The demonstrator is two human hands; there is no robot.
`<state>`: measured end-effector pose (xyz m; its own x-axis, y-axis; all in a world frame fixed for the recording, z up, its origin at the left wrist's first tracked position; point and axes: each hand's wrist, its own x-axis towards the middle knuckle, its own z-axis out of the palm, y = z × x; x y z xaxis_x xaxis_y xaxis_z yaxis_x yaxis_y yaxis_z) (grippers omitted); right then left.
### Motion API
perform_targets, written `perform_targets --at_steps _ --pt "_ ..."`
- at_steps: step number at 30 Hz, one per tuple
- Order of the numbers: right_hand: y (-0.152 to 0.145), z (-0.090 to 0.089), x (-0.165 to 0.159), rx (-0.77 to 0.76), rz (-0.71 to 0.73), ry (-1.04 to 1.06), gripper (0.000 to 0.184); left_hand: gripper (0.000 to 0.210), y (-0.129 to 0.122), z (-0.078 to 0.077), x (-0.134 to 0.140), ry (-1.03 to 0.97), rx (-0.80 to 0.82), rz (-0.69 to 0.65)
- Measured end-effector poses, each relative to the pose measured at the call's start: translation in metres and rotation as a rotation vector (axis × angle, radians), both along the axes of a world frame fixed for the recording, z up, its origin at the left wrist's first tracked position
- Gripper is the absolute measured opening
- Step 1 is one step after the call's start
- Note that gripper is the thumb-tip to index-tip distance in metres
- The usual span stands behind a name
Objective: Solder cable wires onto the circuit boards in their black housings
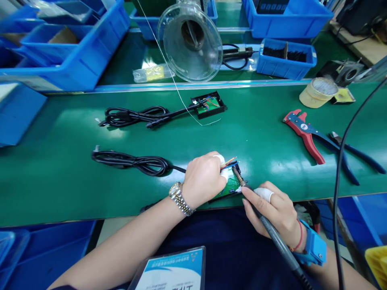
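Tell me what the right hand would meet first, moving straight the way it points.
The right hand would probably meet the green circuit board first, though depth is unclear.

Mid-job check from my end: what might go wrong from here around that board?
The soldering iron points close to the left hand and the coloured wires; if hot, a slip might burn fingers or insulation.
The right hand grips far forward, so a fingertip may touch the metal barrel.
The thin strand hanging across the other unit's cable could snag.
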<state>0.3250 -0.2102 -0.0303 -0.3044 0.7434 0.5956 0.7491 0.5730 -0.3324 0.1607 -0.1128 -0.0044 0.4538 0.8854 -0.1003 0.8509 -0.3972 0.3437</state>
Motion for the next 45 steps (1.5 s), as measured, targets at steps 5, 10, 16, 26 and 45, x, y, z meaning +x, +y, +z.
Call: perform_targets --at_steps 5,10,16,26,45 --pt "0.001 0.003 0.0 -0.001 -0.009 0.014 0.039 0.01 0.001 0.001 0.0 0.027 0.001 -0.022" --pt "0.001 0.005 0.0 -0.015 -0.008 0.04 0.042 0.011 0.001 0.004 0.001 0.06 -0.004 -0.024" --pt "0.002 0.008 -0.001 -0.069 -0.016 0.097 0.04 0.01 0.002 0.005 0.001 0.085 0.007 -0.033" --pt "0.003 0.012 -0.003 -0.117 -0.032 0.158 0.032 0.01 -0.003 0.004 0.004 0.078 0.077 -0.052" --pt "0.007 0.015 0.001 -0.157 -0.023 0.195 0.03 0.014 0.001 0.011 0.012 0.172 0.051 -0.082"
